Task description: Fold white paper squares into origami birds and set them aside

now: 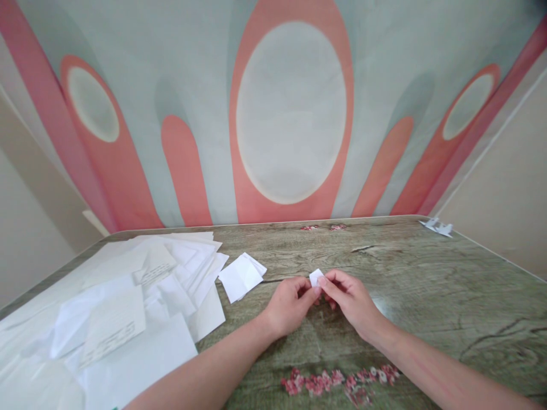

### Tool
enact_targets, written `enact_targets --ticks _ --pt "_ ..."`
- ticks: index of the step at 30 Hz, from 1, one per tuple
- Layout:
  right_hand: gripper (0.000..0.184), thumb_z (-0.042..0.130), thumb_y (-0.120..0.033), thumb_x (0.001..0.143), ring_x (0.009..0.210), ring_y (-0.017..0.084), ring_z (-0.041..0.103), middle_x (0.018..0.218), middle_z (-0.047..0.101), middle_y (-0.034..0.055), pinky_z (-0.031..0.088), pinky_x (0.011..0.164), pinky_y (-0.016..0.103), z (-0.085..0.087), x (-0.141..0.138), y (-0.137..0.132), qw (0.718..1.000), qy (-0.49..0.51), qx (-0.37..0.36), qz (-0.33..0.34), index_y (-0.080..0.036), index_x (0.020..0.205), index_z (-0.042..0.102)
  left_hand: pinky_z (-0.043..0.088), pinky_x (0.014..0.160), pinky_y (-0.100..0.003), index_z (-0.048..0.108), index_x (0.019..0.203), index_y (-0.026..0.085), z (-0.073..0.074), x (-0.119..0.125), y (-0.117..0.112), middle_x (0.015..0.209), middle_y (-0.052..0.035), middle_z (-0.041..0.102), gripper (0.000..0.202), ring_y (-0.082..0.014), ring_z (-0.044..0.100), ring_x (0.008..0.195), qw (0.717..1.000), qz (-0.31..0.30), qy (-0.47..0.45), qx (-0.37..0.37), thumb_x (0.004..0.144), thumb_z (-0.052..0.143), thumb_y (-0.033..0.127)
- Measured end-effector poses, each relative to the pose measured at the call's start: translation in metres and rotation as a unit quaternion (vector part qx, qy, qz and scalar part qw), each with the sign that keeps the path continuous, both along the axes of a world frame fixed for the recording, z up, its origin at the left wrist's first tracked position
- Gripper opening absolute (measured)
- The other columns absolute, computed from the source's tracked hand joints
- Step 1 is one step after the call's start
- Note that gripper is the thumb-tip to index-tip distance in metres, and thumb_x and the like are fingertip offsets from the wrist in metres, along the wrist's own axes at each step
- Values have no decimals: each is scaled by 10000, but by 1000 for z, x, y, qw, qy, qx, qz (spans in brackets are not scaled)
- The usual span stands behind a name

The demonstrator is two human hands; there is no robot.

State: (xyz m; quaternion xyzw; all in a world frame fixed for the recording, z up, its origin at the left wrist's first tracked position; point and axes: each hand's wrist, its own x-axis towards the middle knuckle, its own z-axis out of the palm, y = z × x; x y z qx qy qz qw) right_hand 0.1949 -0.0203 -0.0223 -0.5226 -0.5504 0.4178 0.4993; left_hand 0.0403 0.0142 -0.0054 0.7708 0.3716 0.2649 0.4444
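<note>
To work this small white paper (316,277) well, I judge that I need a light pinch at both ends, the edges lined up before any pressing, and my thumbs doing the pressing so that nothing creases askew. A piece this little could slip or twist if one side grips harder than the other. My left hand (293,306) is nearly closed, thumb against fingers at the paper's left and lower edge; my right hand (352,296) pinches its right side between thumb and fingers. The paper sits between my two hands, touching the fingertips of both, just above the table (419,302). The loose paper squares (240,278) lie to the left, apart from my left hand, beside the big paper heap (141,359).
</note>
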Motion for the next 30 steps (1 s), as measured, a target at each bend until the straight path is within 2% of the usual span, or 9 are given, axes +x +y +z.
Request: enact_targets --ticks 6,11,16,25,27,30 --pt "292 524 -433 828 510 89 416 576 474 -38 346 468 206 1 0 0 1000 7 -6 22 -165 718 559 333 548 -209 517 668 164 -1 -1 -3 611 19 526 299 -110 466 577 999 4 32 42 860 411 367" --pt "275 558 -416 810 518 85 402 595 471 -36 333 482 209 4 0 1 999 45 -10 1 -161 707 569 343 556 -220 508 604 173 -2 1 -6 562 7 543 415 -115 479 537 997 3 65 38 895 315 397" --pt "300 554 -454 800 524 96 414 620 496 -19 348 461 212 3 0 4 992 117 -32 -21 -158 797 608 357 574 -220 470 547 175 0 0 -5 519 12 499 504 -114 464 522 1000 25 5 6 913 235 429" --pt "309 584 -444 780 520 102 435 648 544 10 354 448 214 -3 2 6 987 152 -44 -37 -143 829 638 349 555 -229 449 559 171 -1 1 -4 503 31 433 467 -107 424 507 992 103 -71 -14 894 297 459" --pt "313 597 -449 766 504 98 430 629 543 8 343 438 214 -2 2 7 986 157 -45 -43 -142 812 640 352 541 -231 455 588 170 6 1 -7 525 30 437 432 -107 424 514 988 125 -93 -16 889 325 452" --pt "321 606 -468 748 456 84 407 578 532 -10 323 422 214 -1 1 7 985 161 -44 -48 -149 747 635 374 550 -235 469 618 167 31 -4 -18 564 20 457 393 -111 444 553 979 146 -141 11 889 355 429"
